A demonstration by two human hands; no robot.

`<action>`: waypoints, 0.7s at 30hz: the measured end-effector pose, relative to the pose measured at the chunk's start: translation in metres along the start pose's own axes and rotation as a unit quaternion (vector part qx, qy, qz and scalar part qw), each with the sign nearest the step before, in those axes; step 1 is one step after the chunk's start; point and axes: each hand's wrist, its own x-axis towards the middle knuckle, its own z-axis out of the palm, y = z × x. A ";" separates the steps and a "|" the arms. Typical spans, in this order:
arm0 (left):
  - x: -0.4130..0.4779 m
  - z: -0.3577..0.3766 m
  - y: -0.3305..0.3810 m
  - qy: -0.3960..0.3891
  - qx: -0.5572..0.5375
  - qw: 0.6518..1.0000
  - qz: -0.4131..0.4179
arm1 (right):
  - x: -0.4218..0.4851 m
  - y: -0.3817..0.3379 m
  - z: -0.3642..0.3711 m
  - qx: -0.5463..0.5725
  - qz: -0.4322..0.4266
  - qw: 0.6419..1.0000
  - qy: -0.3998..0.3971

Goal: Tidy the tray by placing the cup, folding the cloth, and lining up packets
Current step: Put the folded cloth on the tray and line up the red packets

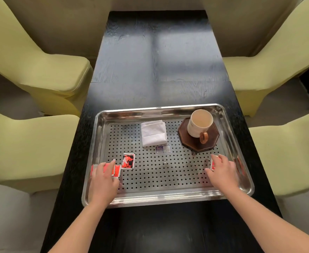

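A steel perforated tray point(161, 195) lies on the dark table. A cream cup point(199, 124) with a wooden handle stands on a dark octagonal coaster point(212, 141) at the tray's back right. A folded white cloth point(153, 133) lies at the back middle. One red packet point(128, 161) lies free at the front left. My left hand point(103, 178) rests with fingers on another red packet point(116, 170) beside it. My right hand point(223, 170) covers a third red packet point(213, 164) at the front right; its grip is hidden.
A small white label point(163, 149) is stuck to the tray floor in front of the cloth. The black table point(157, 70) stretches away beyond the tray. Yellow-green armchairs point(45, 70) stand on both sides.
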 end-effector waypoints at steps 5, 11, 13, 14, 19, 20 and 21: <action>0.023 0.014 0.010 -0.075 0.072 0.992 -0.068 | 0.018 0.011 0.002 -0.060 0.034 0.996 -0.057; 0.023 0.031 0.022 -0.094 0.107 0.989 -0.049 | 0.014 0.008 0.017 -0.068 0.012 0.998 -0.007; 0.019 0.037 0.027 -0.093 0.107 0.989 -0.039 | 0.010 -0.001 0.025 -0.049 -0.014 0.999 0.007; 0.017 0.040 0.029 -0.094 0.110 0.989 -0.032 | 0.008 -0.008 0.028 -0.040 -0.026 0.999 0.009; 0.002 0.052 0.048 -0.103 0.122 0.987 0.006 | -0.015 -0.057 0.053 -0.003 -0.097 0.995 -0.034; -0.001 0.054 0.053 -0.105 0.123 0.987 0.019 | -0.020 -0.069 0.058 0.007 -0.111 0.993 -0.045; -0.005 0.056 0.058 -0.109 0.125 0.985 0.036 | -0.026 -0.080 0.063 0.017 -0.126 0.990 -0.055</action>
